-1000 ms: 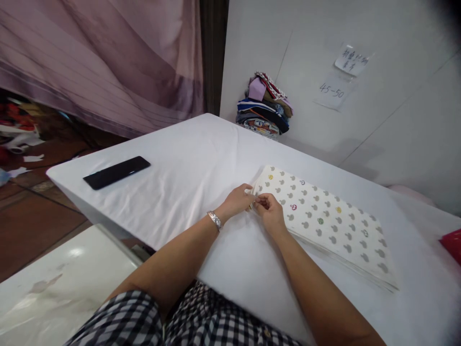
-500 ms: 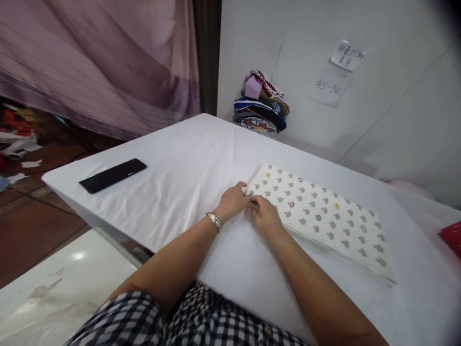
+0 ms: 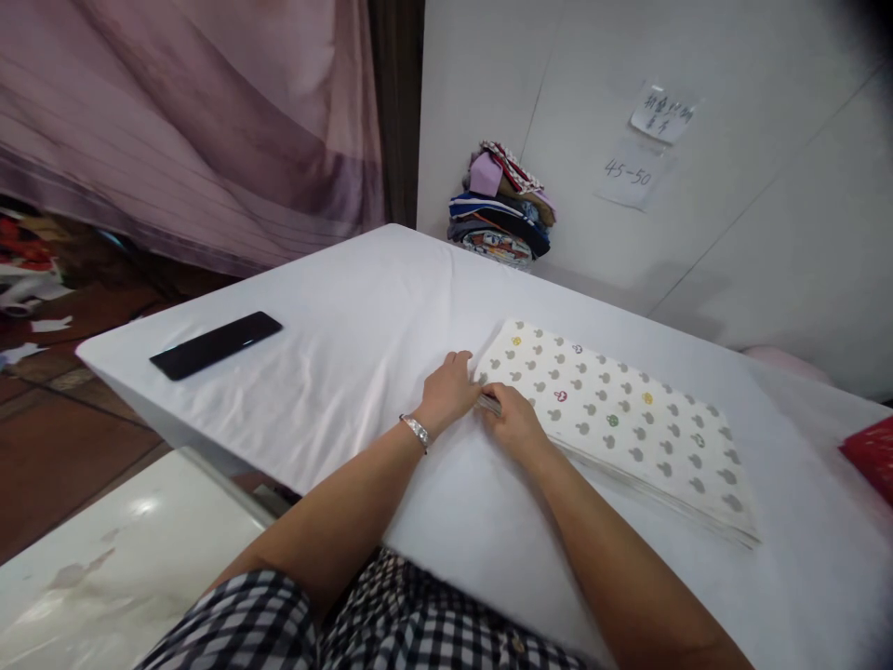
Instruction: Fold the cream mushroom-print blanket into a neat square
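Observation:
A folded white cloth (image 3: 628,423) printed with grey, yellow, pink and green mushroom-like shapes lies flat on the white-covered table (image 3: 335,344), several layers thick along its near edge. At its near left corner, my right hand (image 3: 516,423) is closed, the thumb and fingers pinching the layered edge. Just left of it, my left hand (image 3: 448,391) is closed at the cloth's left edge, its fingertips partly hidden behind the hand. The two hands almost touch. A silver bracelet (image 3: 417,430) circles my left wrist.
On the table's left lies a black phone (image 3: 216,344). A pile of folded fabrics (image 3: 500,205) stands by the wall at the far edge. Something red (image 3: 872,456) sits at the right. A glossy white surface (image 3: 132,558) is at lower left, and a pink curtain (image 3: 195,121) hangs behind.
Both hands stay at the cloth's near left corner, with only slight finger movement. The whole view has shifted a little; the cloth lies as before.

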A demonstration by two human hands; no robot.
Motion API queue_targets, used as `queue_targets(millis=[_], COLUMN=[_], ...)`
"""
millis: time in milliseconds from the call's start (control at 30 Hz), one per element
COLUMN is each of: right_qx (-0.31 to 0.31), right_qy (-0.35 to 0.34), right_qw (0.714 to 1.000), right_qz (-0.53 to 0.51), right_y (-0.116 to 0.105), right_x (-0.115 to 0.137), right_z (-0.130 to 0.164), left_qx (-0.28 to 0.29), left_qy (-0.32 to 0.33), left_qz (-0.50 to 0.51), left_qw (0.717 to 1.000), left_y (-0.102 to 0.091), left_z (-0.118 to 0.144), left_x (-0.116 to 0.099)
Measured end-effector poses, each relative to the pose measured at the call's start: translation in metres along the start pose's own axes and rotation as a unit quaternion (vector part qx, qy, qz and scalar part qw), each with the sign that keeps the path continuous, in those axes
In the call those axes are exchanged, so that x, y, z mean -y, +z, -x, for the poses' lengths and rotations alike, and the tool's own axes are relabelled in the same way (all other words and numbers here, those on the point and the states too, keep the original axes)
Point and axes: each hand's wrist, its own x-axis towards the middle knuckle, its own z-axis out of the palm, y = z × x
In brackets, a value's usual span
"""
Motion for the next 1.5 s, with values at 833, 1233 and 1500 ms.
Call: queue_targets(millis=[833, 1233, 1500], right_qx=[0.033, 0.01, 0.004], right_qy=[0.123, 0.198, 0.294], right_qw=[0.977, 0.97, 0.928], right_qz=[0.17, 0.14, 0.228], right_y=[-0.025, -0.062, -0.082], right_x=[-0.006, -0.03, -0.089], right_z=[0.01, 0.032, 0.064], left_qx=[0.051, 0.029, 0.044], left_qy=[-0.01, -0.015, -0.033], left_qz=[0.003, -0.036, -0.072], left_qw=[0.999, 0.999, 0.996], left_y=[-0.002, 0.002, 0.001], left_z=[-0.009, -0.009, -0.008], left_x=[0.002, 0.0, -0.005])
